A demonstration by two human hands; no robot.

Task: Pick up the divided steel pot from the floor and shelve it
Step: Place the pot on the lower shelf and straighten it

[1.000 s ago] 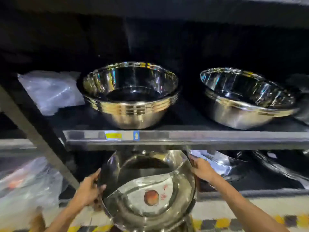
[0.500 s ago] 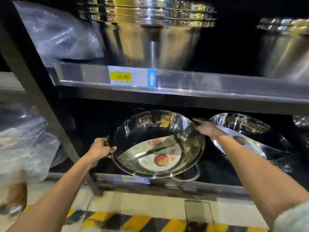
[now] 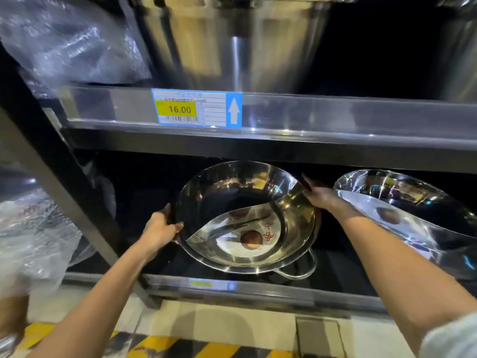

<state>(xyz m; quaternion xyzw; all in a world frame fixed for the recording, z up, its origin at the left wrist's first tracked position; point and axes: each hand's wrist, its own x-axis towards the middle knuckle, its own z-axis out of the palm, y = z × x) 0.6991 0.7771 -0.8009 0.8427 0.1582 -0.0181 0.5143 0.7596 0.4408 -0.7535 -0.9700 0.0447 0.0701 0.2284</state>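
Observation:
The divided steel pot (image 3: 245, 218) is a shiny round pan with a curved partition and a label with a brown round picture in its near half. It sits tilted toward me inside the bottom shelf (image 3: 258, 288), on top of another pot whose loop handle (image 3: 299, 272) shows below its rim. My left hand (image 3: 161, 229) grips the pot's left rim. At the upper right rim, my right hand (image 3: 318, 195) holds the edge.
A second divided pot (image 3: 402, 205) lies tilted just right of it. The upper shelf rail (image 3: 335, 115) with a 16.00 price tag (image 3: 197, 108) hangs low overhead, carrying large steel pots (image 3: 232, 42). Plastic-wrapped goods (image 3: 31, 236) and a black upright (image 3: 59, 182) stand left. Yellow-black floor tape (image 3: 180, 344) runs below.
The view has closed in and dropped toward the bottom shelf. The pot, held in both hands, has gone further into the shelf and now rests on the pot beneath.

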